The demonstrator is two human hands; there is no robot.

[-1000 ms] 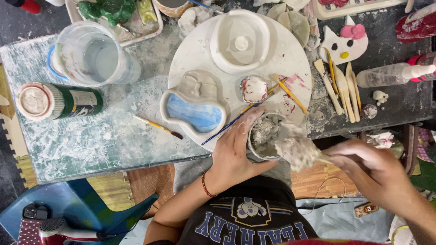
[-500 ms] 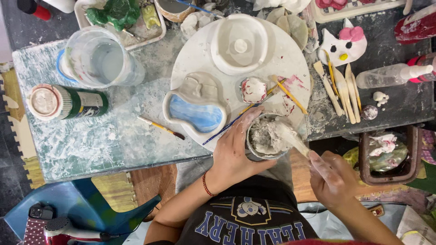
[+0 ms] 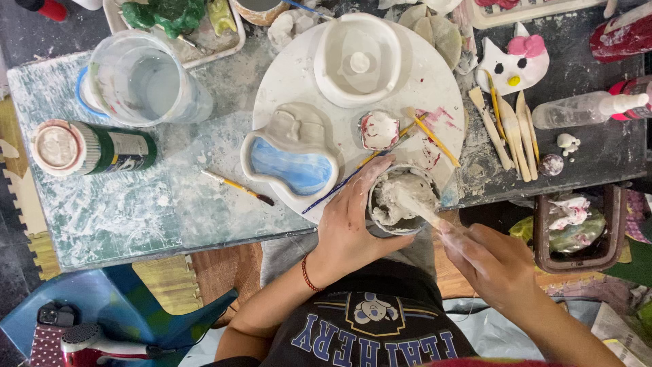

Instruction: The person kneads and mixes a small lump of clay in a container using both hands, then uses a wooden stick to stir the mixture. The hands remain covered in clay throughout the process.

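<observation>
My left hand [image 3: 350,228] wraps around a small round cup [image 3: 401,200] full of thick grey-white slip at the table's near edge. My right hand [image 3: 492,261] grips a slip-coated stick [image 3: 424,211] whose tip is sunk in the cup. Just beyond the cup lies a round white board [image 3: 299,81] carrying a pale clay bowl [image 3: 356,58], a blue-glazed curvy dish [image 3: 292,166], an unpainted face-shaped dish [image 3: 295,126] and a small red-smeared dish [image 3: 379,130].
Thin paintbrushes [image 3: 238,185] lie on the smeared table. A clear water jug [image 3: 139,81] and a green can [image 3: 92,148] are at left. Wooden tools [image 3: 513,132], a cat-face piece [image 3: 519,64] and a spray bottle [image 3: 587,109] are at right. A brown tray [image 3: 574,228] sits lower right.
My right hand swung from the right edge in towards the cup, and the stick now stands deeper in the slip. My left hand stayed wrapped on the cup.
</observation>
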